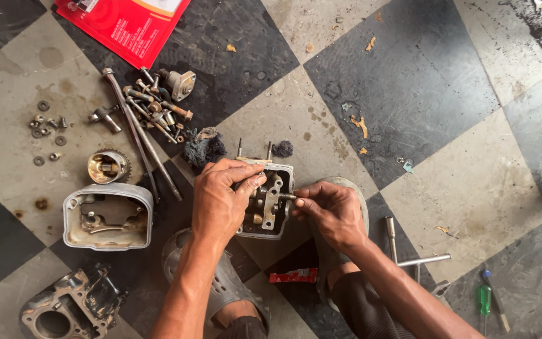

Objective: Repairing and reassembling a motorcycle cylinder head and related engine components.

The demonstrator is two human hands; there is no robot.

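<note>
At the far left, near 9 o'clock, loose washers (44, 133) lie scattered on a pale tile, and below them, toward 7 o'clock, sits a grey engine cover (108, 216), hollow side up, with a cylinder block (70, 307) at the bottom-left corner. A toothed sprocket (107, 166) stands just above the cover. At 11 o'clock a red packet (123, 25) lies at the top edge, and below it is a heap of bolts (155, 107) and two long rods (142, 141) slanting down to the right. A dark rag (203, 149) lies just right of the rods. In the middle, slightly below centre, the cylinder head (265, 204) rests on the chequered floor (409, 81) between the person's feet (both in grey sandals). The left hand (221, 204) grips the head's left edge, fingers curled over its top rim with the thumb inside. The right hand (330, 210) comes in from 4 o'clock, its thumb and forefinger pinched on a small pin (287, 196) at the head's right side, touching the metal rocker part inside. A small red box (293, 275) lies just below the head, between the forearms. Further right, at 4 o'clock, a T-shaped socket wrench (409, 257) lies flat, and a green-handled screwdriver (484, 300) lies near the bottom-right corner.
</note>
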